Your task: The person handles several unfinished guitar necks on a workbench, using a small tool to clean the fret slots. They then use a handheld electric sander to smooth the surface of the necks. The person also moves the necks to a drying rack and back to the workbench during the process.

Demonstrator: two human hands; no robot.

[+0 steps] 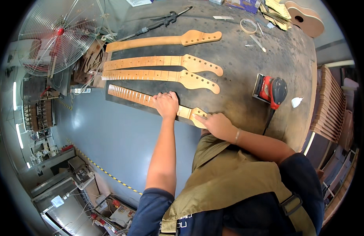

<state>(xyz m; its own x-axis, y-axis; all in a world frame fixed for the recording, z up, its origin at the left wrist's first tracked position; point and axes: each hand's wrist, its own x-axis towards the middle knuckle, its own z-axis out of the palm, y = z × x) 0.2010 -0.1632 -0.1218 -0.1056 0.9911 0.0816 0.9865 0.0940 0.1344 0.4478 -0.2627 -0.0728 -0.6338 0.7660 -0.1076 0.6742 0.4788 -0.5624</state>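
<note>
**Both hands down on the nearest guitar neck**

Left hand (166, 104) lies flat, fingers spread, pressing the fretboard of the nearest guitar neck (130, 95) at the workbench (237, 74) edge. Right hand (216, 124) covers its headstock, fingers together. Beyond, three more necks (158, 74) lie in a row; a red sander (271, 91) sits right; farther off, a fan (60, 33).

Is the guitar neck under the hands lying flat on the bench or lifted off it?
Flat. The nearest guitar neck lies along the bench edge, left hand pressing its middle, right hand on its headstock.
</note>
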